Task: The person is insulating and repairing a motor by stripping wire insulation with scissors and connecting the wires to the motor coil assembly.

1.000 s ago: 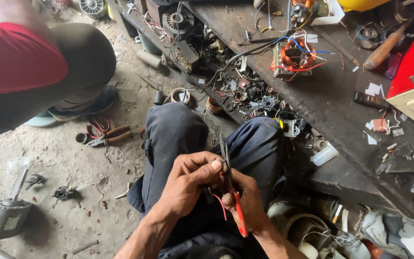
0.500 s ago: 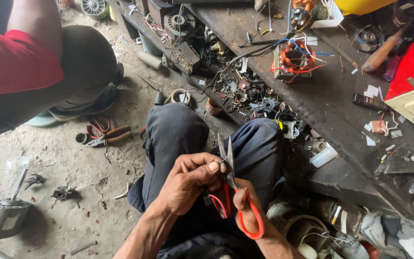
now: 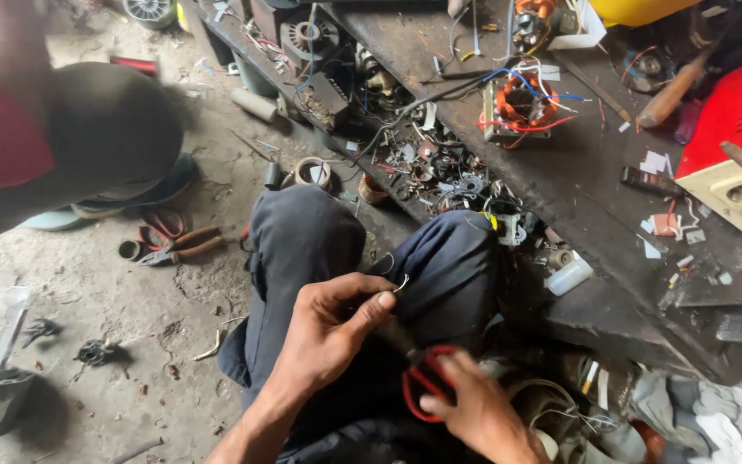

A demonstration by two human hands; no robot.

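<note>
While the left hand [image 3: 332, 331] pinched a thin wire [image 3: 401, 283], the right hand [image 3: 474, 408] gripped red scissors [image 3: 427, 382].
At five o'clock the wire looked light and bendy, best held near its end.

Single view, head-mounted, on the seated person. It looks steeply down past their knees [image 3: 371, 258] to the dirt floor [image 3: 88, 344], tilted a little forward. Close range: both hands fill the lower centre, left hand [image 3: 328, 331], right hand [image 3: 474, 408]. The dark desk [image 3: 577, 172] runs diagonally across the upper right. Another person's bent leg [image 3: 105, 129] cuts in at upper left.
</note>
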